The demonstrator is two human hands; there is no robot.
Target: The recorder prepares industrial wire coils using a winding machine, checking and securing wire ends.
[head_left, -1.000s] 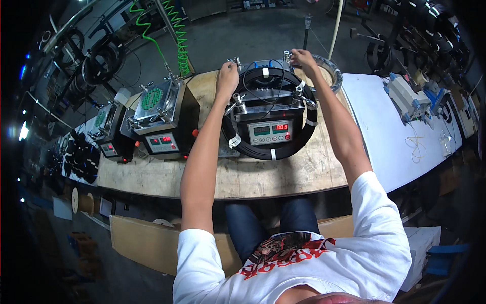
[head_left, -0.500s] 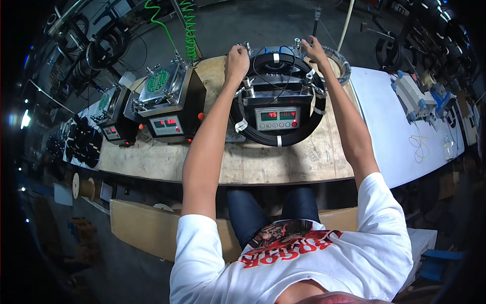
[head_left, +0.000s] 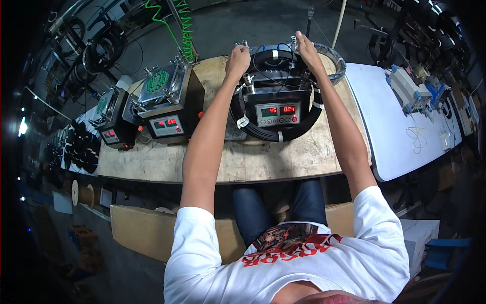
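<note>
A black box-shaped machine [head_left: 276,112] with a front display panel stands on the wooden bench [head_left: 238,157], and a coil of black cable [head_left: 263,133] with white ties lies looped around it. My left hand [head_left: 238,60] rests closed at the machine's far left top corner, on the cable and a metal fitting. At the far right top corner my right hand [head_left: 305,48] grips the cable loop. Both arms are stretched out forward over the bench.
Two similar machines [head_left: 169,104] [head_left: 114,124] stand to the left on the bench. A second cable coil [head_left: 335,63] lies behind the right hand. A white table [head_left: 400,137] with small devices stands on the right. Green coiled hose [head_left: 185,20] hangs behind. Cardboard box [head_left: 147,230] below.
Both hands have stayed on the far corners of the machine while the view moved closer and shifted; the hands sit slightly further back on the cable loop.
</note>
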